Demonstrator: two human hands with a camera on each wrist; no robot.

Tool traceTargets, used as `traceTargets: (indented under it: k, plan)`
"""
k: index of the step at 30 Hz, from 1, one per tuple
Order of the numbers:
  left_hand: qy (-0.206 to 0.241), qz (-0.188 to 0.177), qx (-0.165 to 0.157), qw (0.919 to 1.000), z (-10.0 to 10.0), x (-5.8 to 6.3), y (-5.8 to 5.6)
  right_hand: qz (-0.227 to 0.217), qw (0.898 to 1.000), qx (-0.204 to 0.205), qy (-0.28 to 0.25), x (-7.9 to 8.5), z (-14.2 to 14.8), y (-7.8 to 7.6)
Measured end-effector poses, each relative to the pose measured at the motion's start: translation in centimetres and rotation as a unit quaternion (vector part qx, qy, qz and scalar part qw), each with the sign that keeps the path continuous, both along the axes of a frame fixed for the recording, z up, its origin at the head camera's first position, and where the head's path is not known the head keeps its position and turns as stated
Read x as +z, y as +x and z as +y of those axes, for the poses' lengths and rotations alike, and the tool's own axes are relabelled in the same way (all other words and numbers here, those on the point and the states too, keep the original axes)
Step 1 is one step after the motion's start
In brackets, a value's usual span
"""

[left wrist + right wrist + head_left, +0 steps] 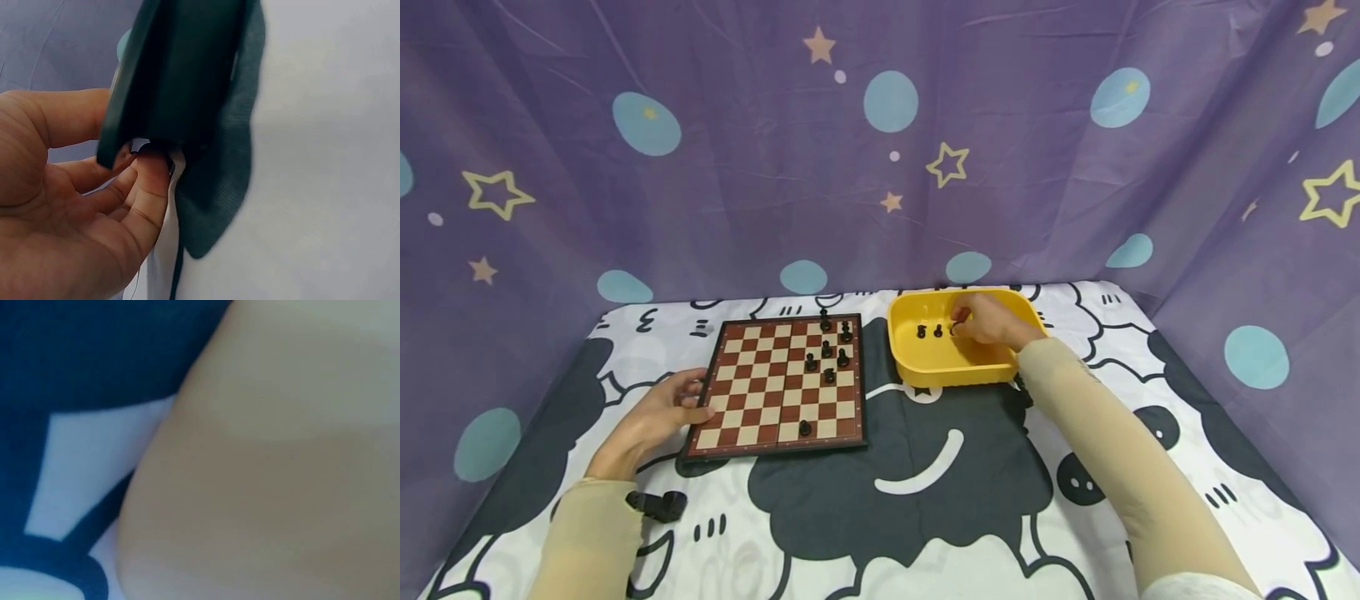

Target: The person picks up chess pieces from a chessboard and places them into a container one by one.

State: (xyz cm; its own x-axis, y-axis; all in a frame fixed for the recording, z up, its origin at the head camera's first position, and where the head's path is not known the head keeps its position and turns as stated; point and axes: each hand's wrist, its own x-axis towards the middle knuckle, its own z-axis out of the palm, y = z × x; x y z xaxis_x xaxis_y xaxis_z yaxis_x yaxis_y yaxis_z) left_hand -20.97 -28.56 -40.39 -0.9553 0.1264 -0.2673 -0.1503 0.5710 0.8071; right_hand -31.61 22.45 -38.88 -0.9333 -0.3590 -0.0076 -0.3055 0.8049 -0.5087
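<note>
A red-and-cream chessboard (748, 383) lies on the cloth, left of centre. My left hand (658, 414) grips its left edge, thumb on top and fingers below; the left wrist view shows the dark board edge (181, 69) between thumb and fingers. Several black chess pieces (826, 350) stand toward the board's right side, with a black pawn (805, 428) near its front edge. Inside the yellow basket (951, 375), my right hand (988, 319) pinches a small black chess piece (954, 329), mostly hidden by the fingers. The right wrist view shows only sleeve and cloth.
Two more black pieces, a knight-like one (921, 332) and a pawn-like one (937, 331), are in the basket left of the right hand. A sheep-patterned cloth (925, 450) covers the table. Behind it hangs a purple curtain (760, 183).
</note>
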Motion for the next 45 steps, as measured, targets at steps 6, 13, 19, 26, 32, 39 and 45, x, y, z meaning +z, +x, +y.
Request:
traceTargets:
  k: [6, 13, 19, 26, 32, 39, 45]
  plan:
    - [-0.005, 0.007, -0.003, 1.0000, -0.1, 0.0, -0.1, 0.003, 1.000, 0.000, -0.018, 0.4, 0.1, 0.3]
    - [-0.003, 0.014, -0.005, 0.9999, -0.1, -0.1, -0.1, -0.001, 1.000, -0.004, -0.008, 1.0, -0.1, 1.2]
    - [0.002, 0.008, -0.003, 1.0000, -0.1, -0.1, -0.1, 0.003, 1.000, 0.001, -0.009, 1.3, -0.2, 2.2]
    - [0.001, 0.006, -0.001, 1.0000, 0.0, -0.1, 0.0, 0.003, 1.000, 0.003, -0.029, 1.8, -0.6, 3.3]
    - [-0.002, 0.009, -0.001, 1.0000, -0.1, -0.1, 0.0, 0.012, 0.999, 0.006, -0.039, 2.3, -1.1, 4.2]
    - [0.000, 0.004, -0.002, 1.0000, -0.1, 0.0, 0.0, 0.039, 0.997, 0.019, -0.068, 2.5, -1.5, 5.2]
    - [0.002, 0.002, -0.002, 1.0000, -0.1, 0.0, 0.0, 0.056, 0.993, 0.030, -0.098, 2.8, -1.9, 6.1]
